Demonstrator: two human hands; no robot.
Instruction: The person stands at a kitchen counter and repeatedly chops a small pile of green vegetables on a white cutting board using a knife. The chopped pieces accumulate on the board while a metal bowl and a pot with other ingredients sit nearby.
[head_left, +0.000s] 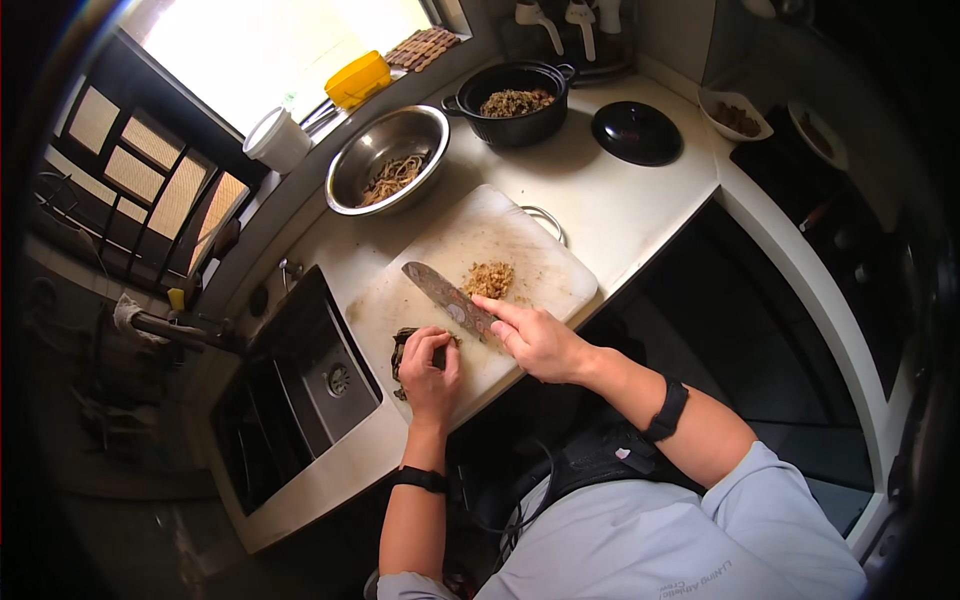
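A white cutting board (540, 247) lies at an angle on the counter before me. My right hand (544, 341) grips a broad kitchen knife (450, 300) with a patterned blade, its handle hidden in my fist and its tip pointing to the far left. Just beyond the blade sits a small heap of finely chopped tan food (489, 280). On the near left of the board, my left hand (431, 371) curls its fingers onto a bunch of dark, leafy food (401, 352), part of it under the hand.
A steel bowl (337, 176) holds brownish strips of food. Behind the board stands a black pot (510, 131) with chopped food, its lid (637, 133) to the right. A dark sink (322, 375) opens at left. White dishes with food, one a bowl (731, 116), sit at far right.
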